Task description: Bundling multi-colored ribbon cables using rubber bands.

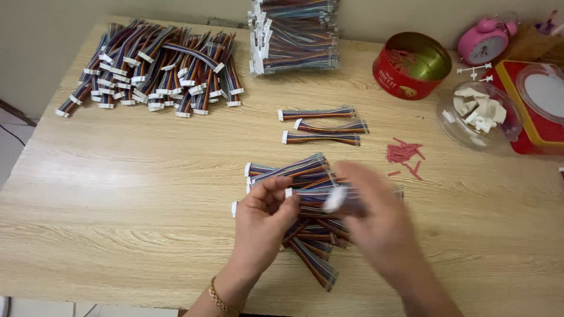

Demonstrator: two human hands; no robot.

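My left hand point(262, 218) pinches the white-connector end of a short multicoloured ribbon cable point(317, 196) above a loose pile of the same cables point(305, 235) near the table's front. My right hand point(379, 217) is blurred with motion and grips the other end of that cable, its white connector showing by the fingers. Three single cables point(320, 124) lie side by side just beyond the pile. A small scatter of red strips point(404, 154) lies to the right of them.
A large heap of cables point(155, 67) covers the far left of the wooden table point(117, 188); a stacked bundle point(294, 38) stands at the far middle. A red round tin point(411, 64), a clear bowl of white connectors point(479, 114), a pink alarm clock point(484, 40) and a red box point(540, 105) sit far right.
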